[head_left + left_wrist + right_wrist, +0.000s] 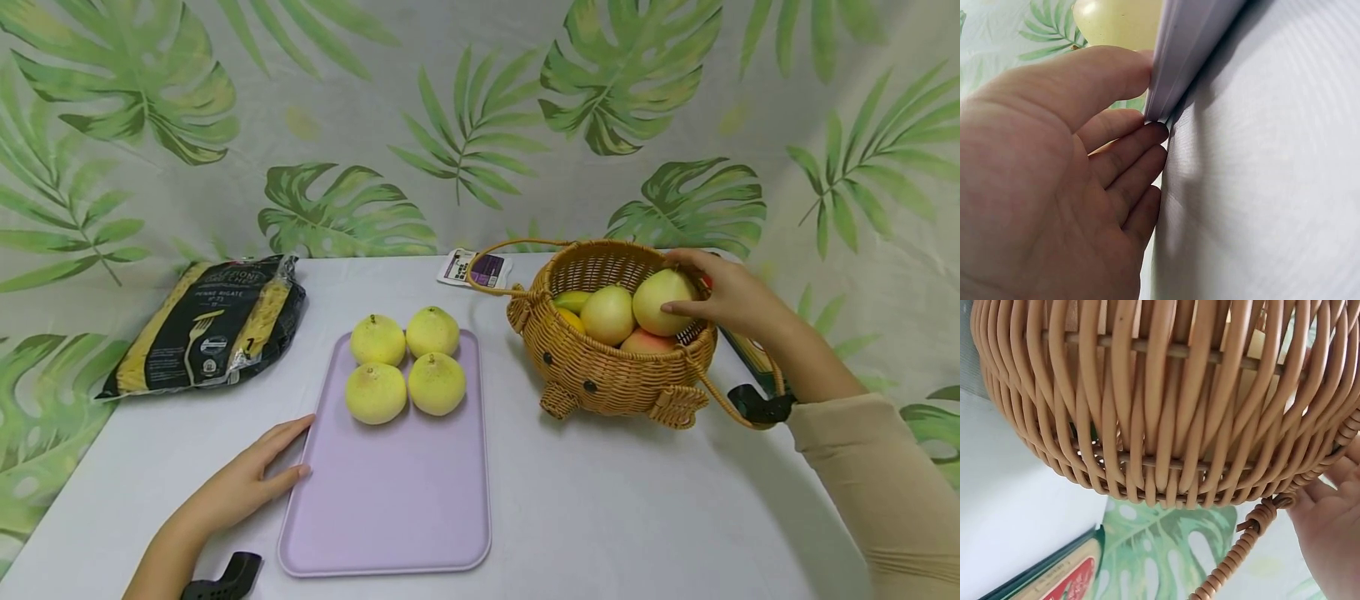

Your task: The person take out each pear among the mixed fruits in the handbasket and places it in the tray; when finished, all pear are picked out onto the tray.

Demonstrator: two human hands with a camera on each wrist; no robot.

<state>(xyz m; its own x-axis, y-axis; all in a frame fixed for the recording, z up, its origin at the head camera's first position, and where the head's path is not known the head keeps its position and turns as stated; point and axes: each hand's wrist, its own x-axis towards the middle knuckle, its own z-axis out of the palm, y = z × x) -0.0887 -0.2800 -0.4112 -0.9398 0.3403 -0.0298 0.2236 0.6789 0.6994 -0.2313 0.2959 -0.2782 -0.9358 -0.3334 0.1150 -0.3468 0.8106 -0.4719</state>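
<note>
A wicker basket (pixel 615 375) with an animal snout and ears stands on the right, holding several fruits. Over its right rim reaches my right hand (pixel 738 296), gripping a pale yellow-green pear (pixel 660 302) between thumb and fingers. Beside that pear lie another pear (pixel 607 315), a reddish fruit (pixel 647 341) and something green and yellow behind. My left hand (pixel 243 483) touches the left edge of a lilac tray (pixel 390 500), fingers extended. Several round yellow-green fruits (pixel 377 392) with short stems sit at the tray's far end. In the right wrist view, basket weave (pixel 1166 412) hides the held pear.
A black bag of penne pasta (pixel 213 321) lies at the far left. Behind the tray and basket is a small white and purple packet (pixel 480 268). A flat green-edged box (pixel 1066 578) lies right of the basket. Leaf-patterned cloth hangs behind the white table.
</note>
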